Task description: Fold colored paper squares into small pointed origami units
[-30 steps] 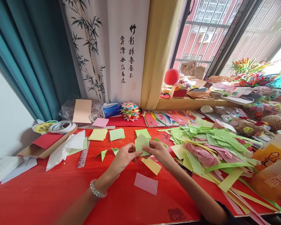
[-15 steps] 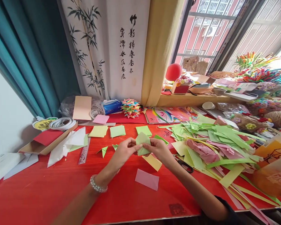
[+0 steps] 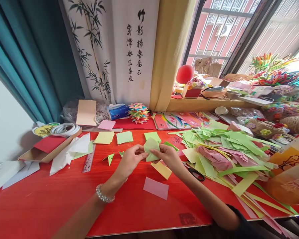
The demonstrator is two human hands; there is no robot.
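Note:
A light green piece of paper (image 3: 151, 146) is held up between both hands, its top corners folded in. My left hand (image 3: 132, 159) pinches its left edge between thumb and fingers. On the other side, my right hand (image 3: 168, 156) grips the right edge, with the thumb lying across the front. Beneath the hands lie a yellow paper (image 3: 161, 170) and, nearer me, a pink paper rectangle (image 3: 156, 188). Small folded green triangles (image 3: 110, 159) rest left of my left hand. Behind the held sheet sits a stack of green paper (image 3: 151, 136).
A heap of green paper strips (image 3: 229, 146) spreads over the right side, with black-handled scissors (image 3: 196, 174) at its edge. A ruler (image 3: 88, 161) and a cardboard tray (image 3: 49, 151) lie to the left. At the back stands a spiky paper ornament (image 3: 139, 113).
The right thumb has shifted across the front of the green paper. Both hands keep hold of it. The whole view has moved slightly.

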